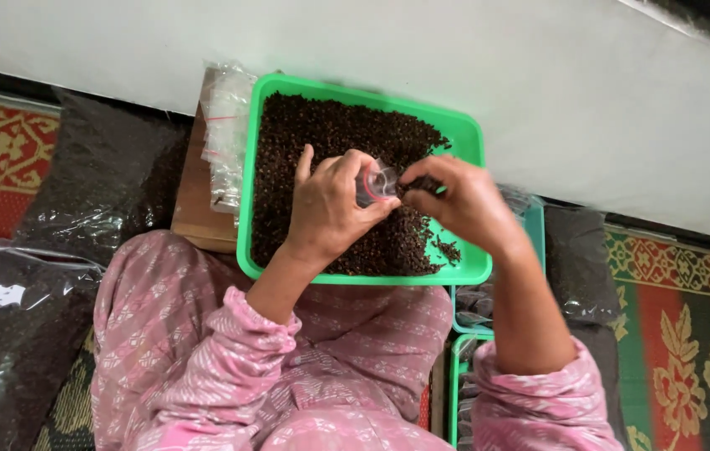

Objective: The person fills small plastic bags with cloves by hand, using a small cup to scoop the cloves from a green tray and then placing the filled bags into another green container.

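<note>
The left hand [328,207] pinches a small clear plastic bag with a red strip [376,181] at its 2 o'clock side. The right hand [459,200] sits just at the bag's 3 o'clock, fingers pinched on dark dried cloves [330,138]. Both hover over the green plastic tray [468,134], heaped with cloves.

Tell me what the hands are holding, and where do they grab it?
The left hand holds a small clear plastic bag by its open top edge. The right hand pinches dark dried bits at the bag's mouth, over the green tray.
</note>
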